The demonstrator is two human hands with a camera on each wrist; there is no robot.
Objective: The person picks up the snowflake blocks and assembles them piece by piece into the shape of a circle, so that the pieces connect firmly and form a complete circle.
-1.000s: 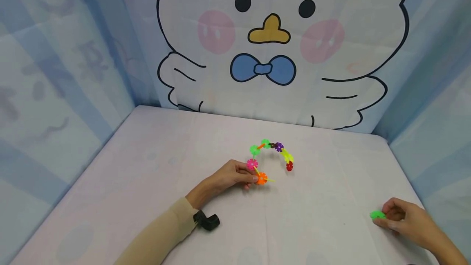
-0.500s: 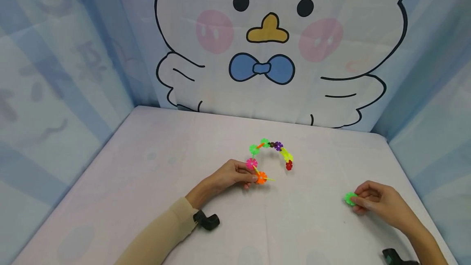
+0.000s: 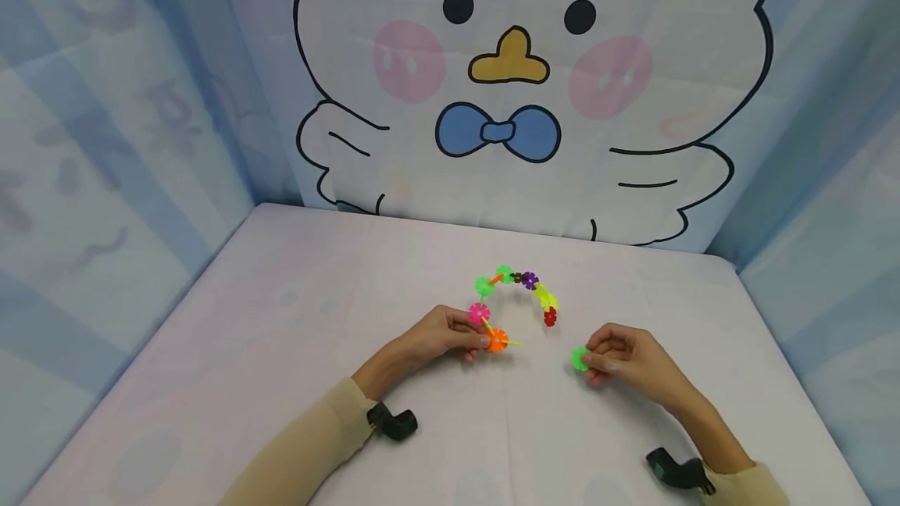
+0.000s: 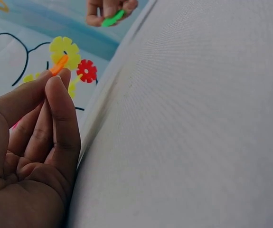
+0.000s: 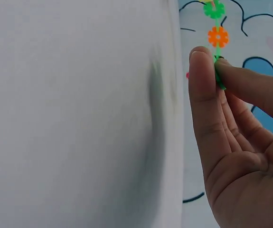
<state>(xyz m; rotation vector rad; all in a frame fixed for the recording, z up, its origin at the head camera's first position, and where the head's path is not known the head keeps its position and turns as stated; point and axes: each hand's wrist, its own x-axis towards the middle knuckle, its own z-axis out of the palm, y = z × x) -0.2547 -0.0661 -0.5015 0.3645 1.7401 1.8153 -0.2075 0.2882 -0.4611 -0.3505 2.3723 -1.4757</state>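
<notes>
My left hand [image 3: 443, 334] pinches an orange snowflake disc [image 3: 498, 340] between thumb and fingers. That disc is at the near end of a curved chain of interlocking flower-shaped plastic discs. From it the chain arcs away past a pink disc [image 3: 480, 313], green ones, a purple disc [image 3: 530, 280] and yellow ones to a red disc [image 3: 551, 317]. A thin yellow disc [image 3: 516, 344], seen edge-on, juts right from the orange one. To the right, apart from the chain, my right hand [image 3: 633, 361] pinches a single green disc [image 3: 580, 359], seen edge-on in the right wrist view [image 5: 219, 78].
A pale cloth-covered table [image 3: 316, 272] lies under both hands. Behind it hangs a curtain [image 3: 492, 194] printed with a cartoon bird, and blue curtains close both sides. Black wrist cameras sit on the left forearm [image 3: 316, 436] and the right one.
My right hand has moved left across the table with the green disc, from the right edge to near the chain. The left hand and the chain have stayed almost in place.
</notes>
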